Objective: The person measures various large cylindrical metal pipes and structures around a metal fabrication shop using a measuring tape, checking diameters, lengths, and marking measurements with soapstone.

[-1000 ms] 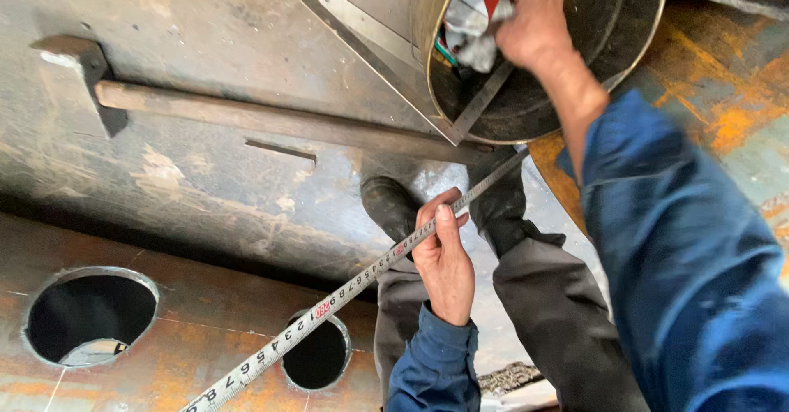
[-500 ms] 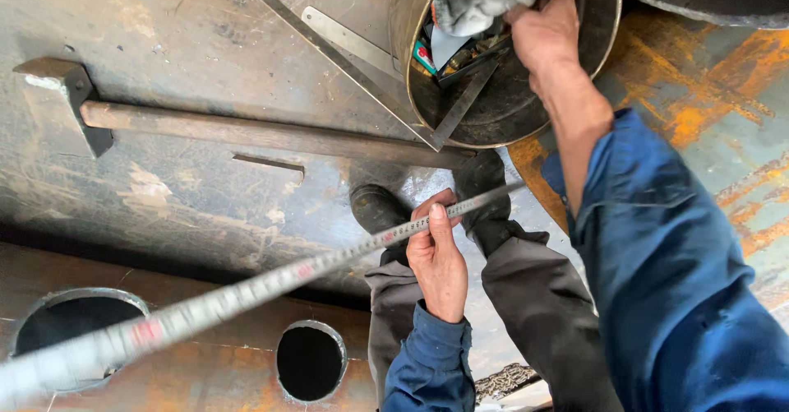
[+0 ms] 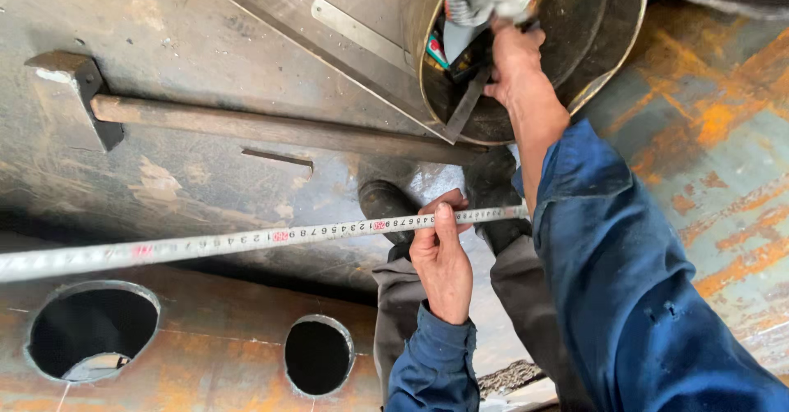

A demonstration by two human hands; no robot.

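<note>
Steel plate [image 3: 205, 42]: left grip [image 3: 442, 260] pinching tape [image 3: 246, 241] (seemingly).

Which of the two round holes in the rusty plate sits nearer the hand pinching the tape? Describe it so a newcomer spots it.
Start at the rusty orange steel plate along the bottom of the view, below the pale extended measuring tape. Two round cut-outs pierce it; take the smaller round hole, just left of the left hand and its blue sleeve. Its neighbour, the larger round hole, sits further left and shows something pale at its bottom.

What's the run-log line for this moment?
left hand: pinches tape measure | right hand: inside metal bucket | tape: extended left
</note>
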